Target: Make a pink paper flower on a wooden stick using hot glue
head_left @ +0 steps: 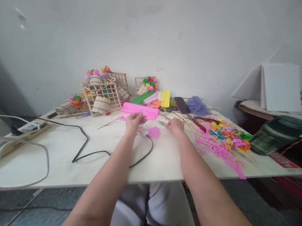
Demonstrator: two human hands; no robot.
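Note:
My left hand [133, 122] is closed, thumb and fingertips pressed together, just in front of a folded sheet of bright pink crepe paper [140, 109]. What the fingertips hold, if anything, is too small to make out. Under that wrist lies a small whitish device [143, 131] with a black cord, partly hidden. A cut piece of pink paper [154, 131] rests between my hands. My right hand [175, 126] is closed at the end of a slim silver metal tool [162, 123] low over the table; its exact kind is unclear.
Stick-built racks and bundles with paper flowers [101, 95] stand at the back left. Red-handled pliers [199, 125], colourful paper scraps [227, 140] and a green-lidded jar [277, 135] are on the right. Black cord [86, 139] crosses the table from a power strip [30, 129].

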